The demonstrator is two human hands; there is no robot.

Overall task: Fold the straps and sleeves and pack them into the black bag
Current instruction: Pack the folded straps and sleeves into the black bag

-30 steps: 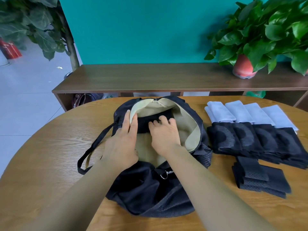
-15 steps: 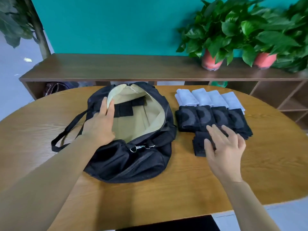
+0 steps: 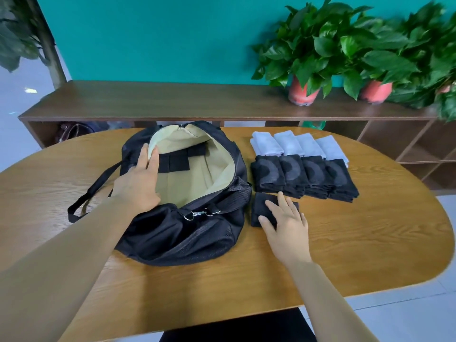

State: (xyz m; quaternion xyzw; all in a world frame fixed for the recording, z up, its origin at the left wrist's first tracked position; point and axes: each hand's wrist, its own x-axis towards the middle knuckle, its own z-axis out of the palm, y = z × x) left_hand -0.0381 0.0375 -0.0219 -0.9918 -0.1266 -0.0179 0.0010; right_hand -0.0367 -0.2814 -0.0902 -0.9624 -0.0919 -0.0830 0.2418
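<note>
The right hand (image 3: 286,225) has left the bag (image 3: 182,238) and now lies on a small black stack (image 3: 259,206) just right of it. Its fingers are straight and spread, with the thumb at the stack's near left edge, and it grips nothing. The left hand (image 3: 139,178) stays on the bag's left rim, fingers straight across the lining's edge. The bag lies open on the table (image 3: 345,243), tan lining showing, with black folded straps (image 3: 179,161) inside at the far end. Behind the stack lie 4 black sleeves (image 3: 315,176) in a row, and behind them 4 white ones (image 3: 288,144). 2 plants (image 3: 318,45) stand on the shelf (image 3: 172,102) beyond.
</note>
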